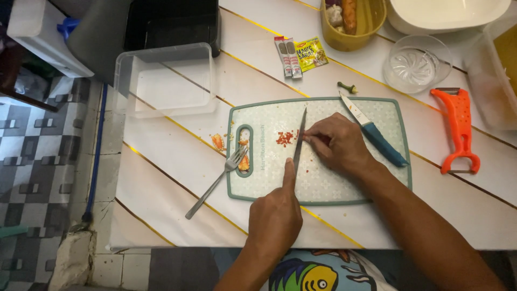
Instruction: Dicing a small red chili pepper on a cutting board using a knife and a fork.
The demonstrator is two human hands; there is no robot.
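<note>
Mincing step: left hand [274, 215] gripped knife [299, 141], right hand [336, 144] pinched chili bits [285, 138] on cutting board [388, 116]; finer chopping called for steady fingertips.

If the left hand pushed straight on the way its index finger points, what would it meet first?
Likely the small pile of chopped red bits, beside the knife blade that the left hand presses on the cutting board; beyond lie seasoning packets.

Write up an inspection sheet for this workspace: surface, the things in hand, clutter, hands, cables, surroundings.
Surface: white table with diagonal gold lines.
Things in hand: cutting board; knife; chopped red bits.
Clutter: fork, blue-handled knife, orange peeler, clear tub, sachets, glass juicer, yellow bowl.
Hands: left hand grips the knife; right hand pins the bits.
Cables: nothing seen.
Surroundings: checkered floor.
</note>
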